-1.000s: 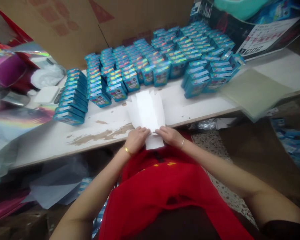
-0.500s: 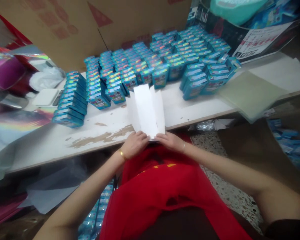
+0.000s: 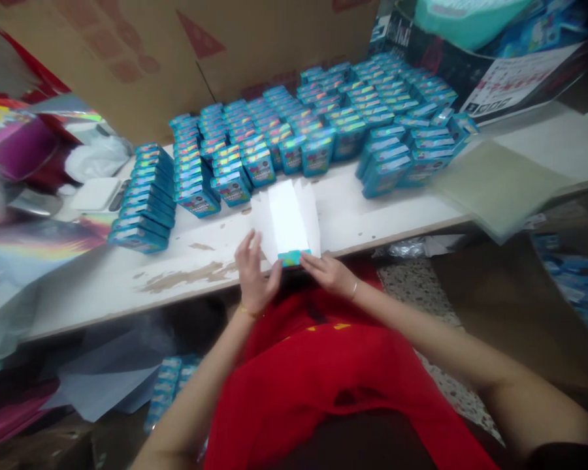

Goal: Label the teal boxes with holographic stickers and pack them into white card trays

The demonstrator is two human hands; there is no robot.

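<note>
A flat carton [image 3: 289, 212], white on its inner face with side flaps raised, lies at the front edge of the white table. Its near end is folded over and shows a blue-green strip [image 3: 290, 258]. My left hand [image 3: 255, 271] is open beside the carton's left flap, fingers spread and pointing up, with the thumb close to the strip's left end. At the strip's right end, my right hand [image 3: 329, 271] grips the carton's near corner; its thumb is hidden.
Rows of small blue boxes [image 3: 262, 166] stand along the table [image 3: 215, 241] before a large cardboard box [image 3: 274, 39]. Translucent yellowish sheets [image 3: 500, 186] overhang the edge at right. A white device [image 3: 95, 194] and shiny wrappings lie left. More blue packs [image 3: 164, 391] are below.
My left hand has let go of the carton's near edge, opened and risen to its left side. The near end has turned over, bringing the blue-green strip into view. My right hand stays at the corner.
</note>
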